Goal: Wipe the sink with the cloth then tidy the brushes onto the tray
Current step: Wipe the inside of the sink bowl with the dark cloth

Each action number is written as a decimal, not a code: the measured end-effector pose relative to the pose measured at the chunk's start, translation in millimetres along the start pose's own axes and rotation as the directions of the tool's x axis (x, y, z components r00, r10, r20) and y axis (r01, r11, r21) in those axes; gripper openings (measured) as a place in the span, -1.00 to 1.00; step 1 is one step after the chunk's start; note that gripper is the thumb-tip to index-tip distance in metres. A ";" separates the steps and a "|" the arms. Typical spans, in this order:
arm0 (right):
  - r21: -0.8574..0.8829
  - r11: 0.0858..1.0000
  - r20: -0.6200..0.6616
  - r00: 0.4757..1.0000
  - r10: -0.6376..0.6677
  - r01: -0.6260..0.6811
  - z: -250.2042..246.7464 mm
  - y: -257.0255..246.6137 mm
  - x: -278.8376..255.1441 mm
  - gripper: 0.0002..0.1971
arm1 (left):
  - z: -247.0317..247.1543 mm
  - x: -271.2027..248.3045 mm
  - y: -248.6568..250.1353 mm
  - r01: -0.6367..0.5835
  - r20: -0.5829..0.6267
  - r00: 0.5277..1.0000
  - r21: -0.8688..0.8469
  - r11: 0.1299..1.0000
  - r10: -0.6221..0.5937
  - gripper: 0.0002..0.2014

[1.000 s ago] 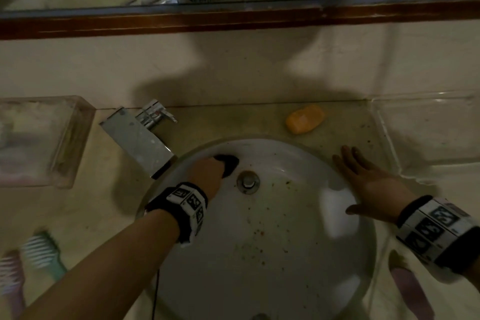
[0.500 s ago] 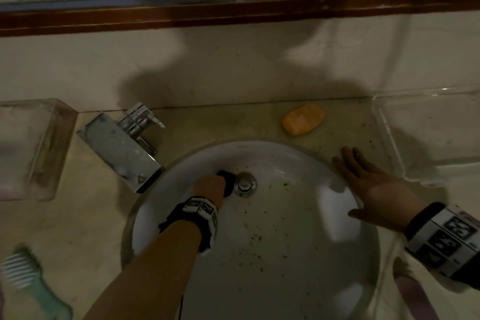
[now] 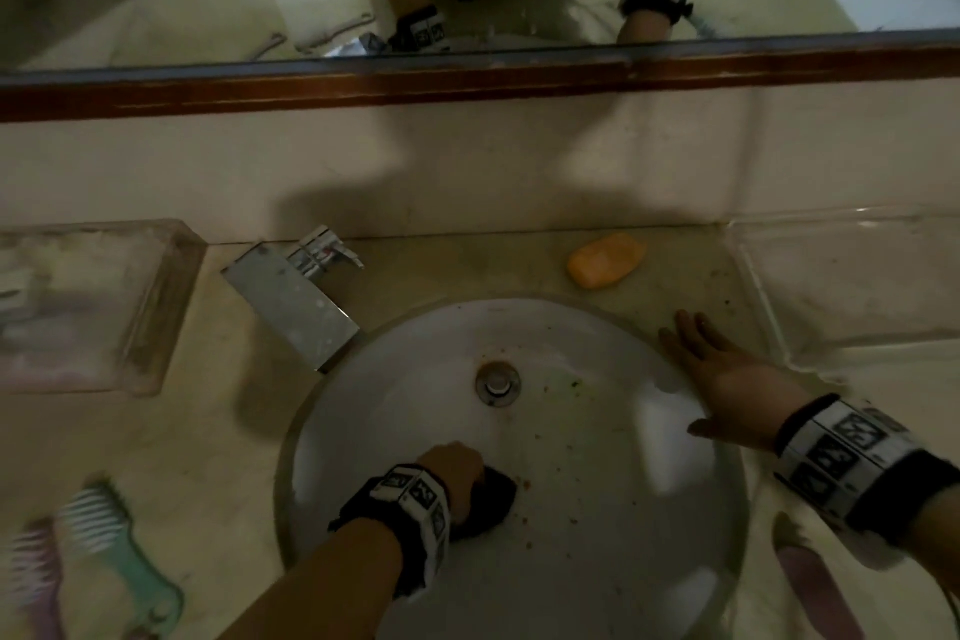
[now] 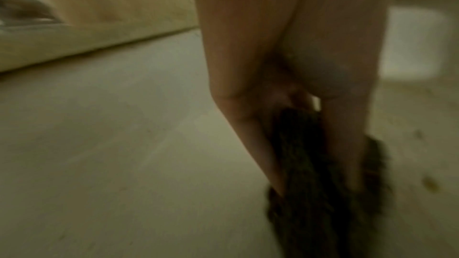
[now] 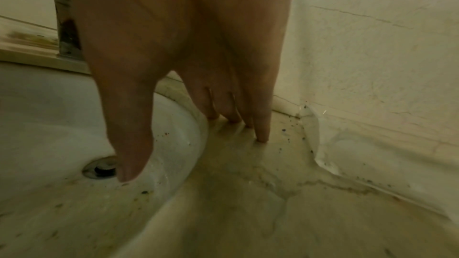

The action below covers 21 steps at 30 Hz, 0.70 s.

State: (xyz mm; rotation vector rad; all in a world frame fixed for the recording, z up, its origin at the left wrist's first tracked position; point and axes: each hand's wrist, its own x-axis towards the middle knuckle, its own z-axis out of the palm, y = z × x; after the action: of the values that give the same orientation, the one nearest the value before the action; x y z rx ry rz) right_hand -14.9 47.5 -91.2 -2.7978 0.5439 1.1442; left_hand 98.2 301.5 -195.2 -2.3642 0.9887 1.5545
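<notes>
Left hand [image 3: 451, 476] grips a dark, fuzzy wad of cloth [image 3: 491, 502], fingers curled over it and pressing it against the near wall of the round white ceramic sink [image 3: 649, 561], on the person's side of the metal drain [image 3: 497, 383]. Bunching the cloth that way likely gives a firm pad for scrubbing. Reddish-brown specks dot the basin to the right of the cloth and around the drain, so the wiping looks only partly done.

Right hand [image 3: 727, 374] lies spread and flat, holding nothing, fingers on the beige stone bench [image 3: 234, 442] at the sink's right rim with the thumb over the basin; it probably serves as a brace while the other arm works.

Brushes wait untouched: a mint-green plastic one [image 3: 122, 546] and a pink one [image 3: 31, 572] lie on the bench at the near left, and a pinkish handle [image 3: 810, 582] lies near right. A clear plastic tray [image 3: 748, 270] sits at the far right, just beyond the right hand; another clear container [image 3: 156, 322] stands far left. An orange soap bar [image 3: 605, 259] and a chrome tap [image 3: 296, 301] sit behind the sink.
</notes>
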 end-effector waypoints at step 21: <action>0.438 0.817 -0.150 0.927 -0.345 0.375 -13.8 -129.4 -3.8 -0.70 | -43.1 -99.1 -45.5 -0.397 -0.437 0.891 -0.628 0.669 0.119 -0.69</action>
State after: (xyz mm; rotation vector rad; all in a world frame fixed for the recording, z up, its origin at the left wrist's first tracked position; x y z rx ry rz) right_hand 36.9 166.9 -87.4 -2.3852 0.2262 0.7316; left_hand 133.6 361.0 -100.6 -3.2668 0.9422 1.9067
